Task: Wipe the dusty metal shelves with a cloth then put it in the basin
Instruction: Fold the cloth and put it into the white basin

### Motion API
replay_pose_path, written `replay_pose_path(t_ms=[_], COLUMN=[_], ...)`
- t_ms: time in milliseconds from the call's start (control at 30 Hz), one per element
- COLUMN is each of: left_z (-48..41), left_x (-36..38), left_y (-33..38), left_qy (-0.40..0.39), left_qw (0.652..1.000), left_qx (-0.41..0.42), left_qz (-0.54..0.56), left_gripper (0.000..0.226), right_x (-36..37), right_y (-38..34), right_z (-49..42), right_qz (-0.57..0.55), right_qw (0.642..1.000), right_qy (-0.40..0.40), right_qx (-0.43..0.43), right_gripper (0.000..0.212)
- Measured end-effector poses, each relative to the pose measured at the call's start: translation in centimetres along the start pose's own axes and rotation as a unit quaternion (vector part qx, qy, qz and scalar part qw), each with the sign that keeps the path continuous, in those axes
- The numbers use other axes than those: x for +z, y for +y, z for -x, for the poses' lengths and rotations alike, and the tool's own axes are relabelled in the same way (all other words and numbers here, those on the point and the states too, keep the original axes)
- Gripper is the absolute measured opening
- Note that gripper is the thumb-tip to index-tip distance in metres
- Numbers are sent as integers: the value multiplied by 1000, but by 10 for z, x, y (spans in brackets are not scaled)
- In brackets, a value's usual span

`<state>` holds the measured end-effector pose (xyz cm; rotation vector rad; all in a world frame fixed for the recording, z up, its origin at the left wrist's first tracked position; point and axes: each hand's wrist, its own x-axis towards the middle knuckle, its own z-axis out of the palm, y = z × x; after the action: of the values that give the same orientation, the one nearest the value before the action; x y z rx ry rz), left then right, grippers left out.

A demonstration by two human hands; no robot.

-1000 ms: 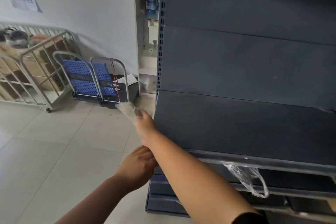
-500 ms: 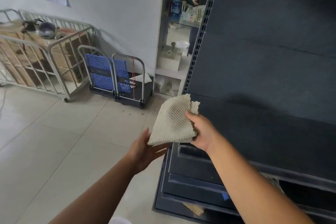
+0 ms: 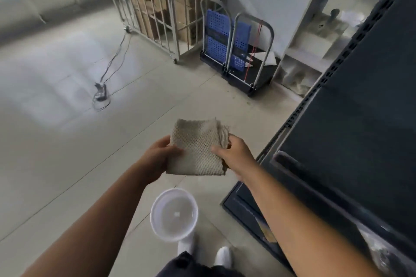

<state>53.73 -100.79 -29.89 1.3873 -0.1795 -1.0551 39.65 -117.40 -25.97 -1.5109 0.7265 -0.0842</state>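
Both hands hold the cloth (image 3: 197,149) in mid-air over the floor: my left hand (image 3: 157,157) has its fingers clamped on the left edge, my right hand (image 3: 234,153) pinches the right edge. Below it the white basin (image 3: 174,217) sits on the tiles (image 3: 67,153); the dark shelves (image 3: 351,132) stand at right.

I see a cloth (image 3: 198,148) of coarse, open-weave fabric, beige and matt, with a waffle-like texture, pinched between my left hand (image 3: 157,159) and right hand (image 3: 234,153). The basin (image 3: 173,215) on the floor looks like smooth white plastic with a slight sheen, and the floor (image 3: 67,141) is pale glazed tile that reflects window light. The shelves (image 3: 349,130) beside me are dark painted metal with a dull, dusty finish, and the cart (image 3: 162,7) is pale metal bars holding brown cardboard.
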Motion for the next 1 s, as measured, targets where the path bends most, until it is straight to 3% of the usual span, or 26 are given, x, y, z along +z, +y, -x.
replay_pose_path(t_ms=[133, 267, 367, 700, 1000], left_z=[31, 62, 78, 15, -106], left_x=[-29, -38, -42, -119, -233], left_y=[-52, -113, -143, -264, -502], left_qy=[97, 191, 225, 278, 259], left_qw=[993, 977, 968, 947, 935], left_qx=[-19, -77, -102, -154, -236], left_qz=[64, 57, 45, 57, 47], left_gripper=[33, 24, 30, 20, 17], right_x=[28, 51, 62, 120, 200], right_y=[52, 115, 149, 273, 536], right_z=[-10, -3, 2, -76, -177], right_qz=[-61, -14, 21, 117, 187], right_qw=[994, 987, 983, 976, 957], right_qy=[-80, -117, -128, -105, -56], right_qx=[45, 110, 129, 147, 216], right_gripper=[19, 24, 24, 16, 17])
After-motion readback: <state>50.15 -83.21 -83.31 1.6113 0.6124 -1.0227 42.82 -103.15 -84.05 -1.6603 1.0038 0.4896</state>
